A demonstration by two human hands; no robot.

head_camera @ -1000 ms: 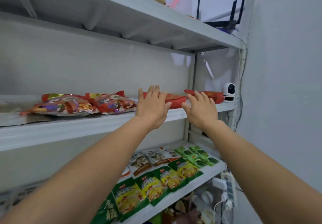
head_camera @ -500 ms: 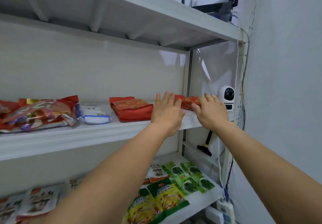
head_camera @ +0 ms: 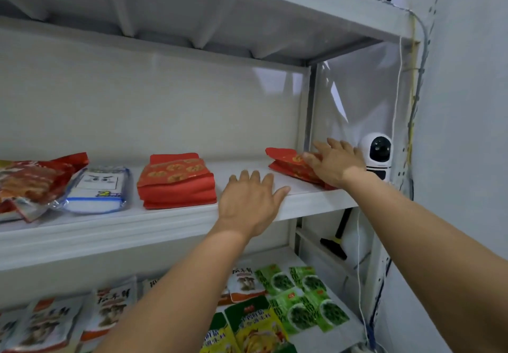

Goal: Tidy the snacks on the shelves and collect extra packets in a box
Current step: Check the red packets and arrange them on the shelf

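evidently the person is squaring up the middle shelf [head_camera: 137, 229]. the right hand [head_camera: 335, 163] lies on the red packets [head_camera: 286, 163] at the right of the frame. its fingers are stretched flat over their top and not curled round them, most likely to slide or straighten the small pile, which sits askew beside the shelf post [head_camera: 305, 122]. the left hand [head_camera: 251, 201] rests spread and released on the bare front of the same shelf, holding nothing, probably as a brace for the reach.

at centre a second red stack [head_camera: 176, 182] sits neatly squared, its top printed with round gold motifs; it may be the pattern the other pile is meant to match. left of it lies a blue-and-white packet [head_camera: 97, 190] with a cartoon pair of angry eyes and a large "2"; the smaller print is too blurred to read. at the far left, glossy red snack bags [head_camera: 33, 182] are heaped loosely.

on the lower shelf [head_camera: 330, 339], green packets [head_camera: 302, 295], yellow-and-green packets [head_camera: 255, 328] and white mushroom packets [head_camera: 244, 284] bearing chinese characters lie in overlapping rows; the characters cannot be made out. a white security camera [head_camera: 378, 157] stands just beside the right hand. no box is in view.
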